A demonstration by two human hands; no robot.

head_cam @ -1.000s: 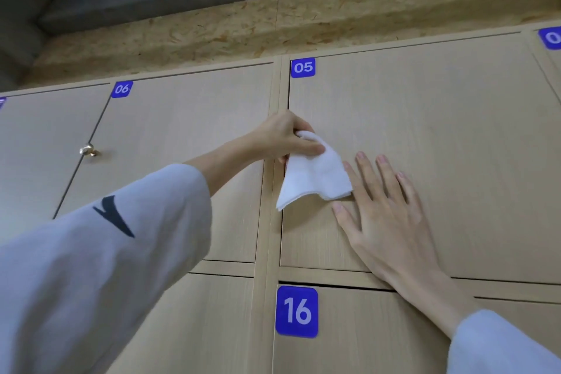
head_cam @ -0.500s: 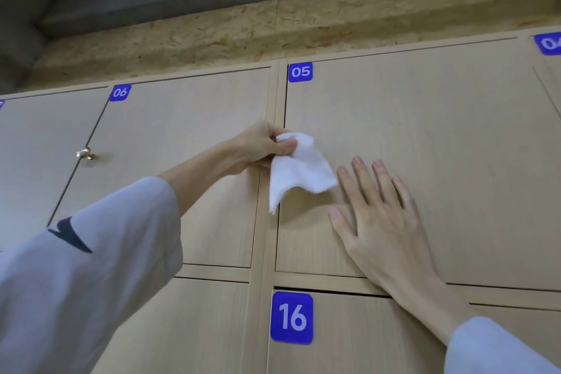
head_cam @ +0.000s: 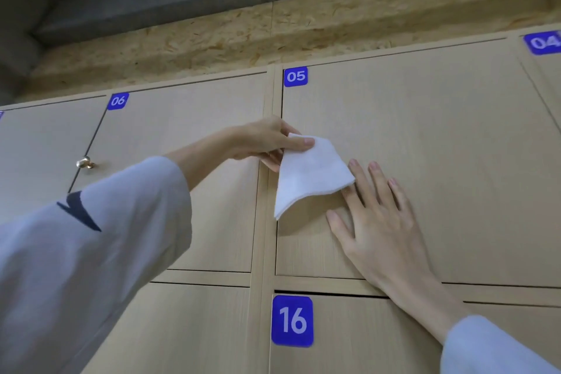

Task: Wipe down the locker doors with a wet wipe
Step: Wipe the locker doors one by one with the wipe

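Head view. Left hand [head_cam: 267,143], centre frame: pinching the wipe [head_cam: 309,173] by its top corner between thumb and fingers. Wipe: white, hanging over the left edge of door 05 [head_cam: 425,146], its lower right corner overlapping the right hand's fingertips. Right hand [head_cam: 379,222], right of centre: lying flat on door 05, fingers straight and spread, holding nothing. Door 06 [head_cam: 188,136], left; brass knob [head_cam: 85,163] beside it. Label 16 [head_cam: 292,321], below.
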